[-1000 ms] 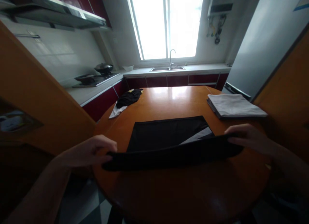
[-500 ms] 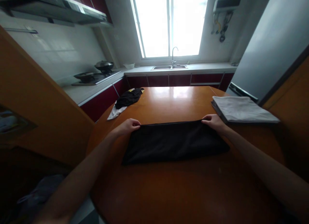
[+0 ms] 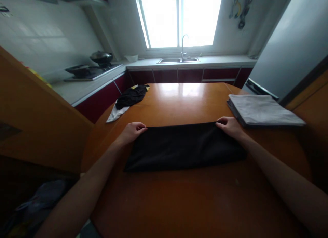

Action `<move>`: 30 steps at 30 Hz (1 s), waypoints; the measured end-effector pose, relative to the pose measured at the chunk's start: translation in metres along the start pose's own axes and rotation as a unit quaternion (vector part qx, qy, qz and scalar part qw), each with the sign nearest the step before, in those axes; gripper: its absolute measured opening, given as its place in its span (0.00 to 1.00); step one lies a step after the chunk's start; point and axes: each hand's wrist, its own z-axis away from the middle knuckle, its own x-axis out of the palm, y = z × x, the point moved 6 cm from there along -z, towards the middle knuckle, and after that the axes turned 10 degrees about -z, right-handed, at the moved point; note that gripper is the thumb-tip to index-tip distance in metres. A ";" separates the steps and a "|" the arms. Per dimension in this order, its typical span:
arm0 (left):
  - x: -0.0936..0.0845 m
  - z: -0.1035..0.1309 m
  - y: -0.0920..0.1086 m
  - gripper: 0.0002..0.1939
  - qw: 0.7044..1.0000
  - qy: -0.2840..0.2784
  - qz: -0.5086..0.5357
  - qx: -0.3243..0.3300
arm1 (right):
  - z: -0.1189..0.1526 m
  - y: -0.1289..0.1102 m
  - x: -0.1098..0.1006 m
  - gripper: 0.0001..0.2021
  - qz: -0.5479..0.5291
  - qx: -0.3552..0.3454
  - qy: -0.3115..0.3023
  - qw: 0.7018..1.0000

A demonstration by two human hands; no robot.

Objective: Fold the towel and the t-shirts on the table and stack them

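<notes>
A black cloth (image 3: 183,147), folded into a wide flat shape, lies on the wooden table (image 3: 176,200) in front of me. My left hand (image 3: 133,131) pinches its far left corner between thumb and fingers. At the far right corner, my right hand (image 3: 229,126) has a similar pinch on the fabric. The far edge is drawn nearly straight between both hands. What kind of garment or textile it is, I cannot tell.
A crumpled black garment (image 3: 132,96) with white and yellow parts rests at the table's far left. Folded grey-white cloths (image 3: 266,110) are stacked at the right. Beyond stand a counter with a sink (image 3: 170,60) and a stove holding pans (image 3: 101,57).
The view has tipped downward, so the room sits higher in the picture. Both hands keep their pinch on the black cloth, which looks much the same.
</notes>
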 end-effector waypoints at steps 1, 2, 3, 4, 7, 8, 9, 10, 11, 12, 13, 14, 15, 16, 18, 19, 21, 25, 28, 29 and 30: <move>0.001 0.000 0.000 0.19 1.000 0.005 -0.003 0.000 | -0.001 0.002 0.001 0.11 0.005 -0.004 0.006 1.000; 0.003 0.000 -0.001 0.19 1.000 0.009 -0.006 0.000 | -0.001 0.003 0.002 0.11 0.007 -0.006 0.012 1.000; 0.004 0.000 -0.002 0.19 1.000 0.012 -0.008 0.000 | -0.002 0.005 0.003 0.11 0.008 -0.008 0.015 1.000; 0.005 0.000 -0.003 0.19 1.000 0.014 -0.010 0.000 | -0.002 0.005 0.003 0.10 0.010 -0.008 0.015 1.000; 0.004 0.001 -0.004 0.19 0.999 0.024 -0.026 0.003 | 0.000 0.001 -0.001 0.12 0.044 -0.004 0.019 0.999; 0.001 0.002 -0.001 0.20 0.999 0.036 -0.040 0.006 | 0.002 -0.005 -0.003 0.14 0.070 -0.007 0.028 0.997; -0.003 0.003 0.004 0.20 0.997 0.052 -0.060 0.010 | 0.007 -0.013 -0.006 0.16 0.100 -0.016 0.039 0.994; -0.008 0.006 0.013 0.21 0.994 0.069 -0.082 0.016 | 0.013 -0.025 -0.007 0.17 0.128 -0.030 0.048 0.990; -0.011 0.008 0.026 0.22 0.991 0.083 -0.103 0.027 | 0.021 -0.039 -0.006 0.18 0.152 -0.051 0.050 0.986; -0.013 0.011 0.042 0.23 0.988 0.093 -0.120 0.043 | 0.031 -0.055 -0.001 0.18 0.172 -0.078 0.046 0.981; -0.012 0.014 0.063 0.22 0.985 0.093 -0.129 0.066 | 0.043 -0.070 0.008 0.18 0.183 -0.104 0.031 0.977; -0.008 0.018 0.086 0.22 0.983 0.086 -0.129 0.095 | 0.057 -0.085 0.019 0.19 0.189 -0.130 0.008 0.973; -0.001 0.021 0.110 0.22 0.981 0.075 -0.125 0.124 | 0.070 -0.098 0.033 0.20 0.197 -0.155 -0.013 0.968; 0.007 0.024 0.133 0.22 0.979 0.061 -0.119 0.151 | 0.084 -0.107 0.048 0.22 0.209 -0.177 -0.041 0.961; 0.030 0.030 0.174 0.23 0.974 0.033 -0.112 0.195 | 0.105 -0.114 0.076 0.25 0.234 -0.187 -0.089 0.950; 0.041 0.031 0.188 0.24 0.973 0.024 -0.116 0.200 | 0.112 -0.112 0.087 0.26 0.246 -0.175 -0.107 0.947; 0.064 0.033 0.201 0.27 0.974 -0.005 -0.130 0.188 | 0.119 -0.101 0.099 0.29 0.262 -0.138 -0.134 0.945; 0.091 0.035 0.195 0.31 0.974 -0.034 -0.157 0.160 | 0.118 -0.074 0.088 0.35 0.278 -0.093 -0.160 0.943; 0.093 0.035 0.189 0.31 0.972 -0.033 -0.167 0.161 | 0.118 -0.050 0.060 0.36 0.303 -0.063 -0.154 0.939; 0.093 0.035 0.189 0.31 0.972 -0.033 -0.168 0.162 | 0.118 -0.039 0.049 0.37 0.311 -0.044 -0.145 0.938; 0.092 0.035 0.189 0.31 0.972 -0.033 -0.169 0.161 | 0.118 -0.029 0.037 0.37 0.318 -0.023 -0.135 0.938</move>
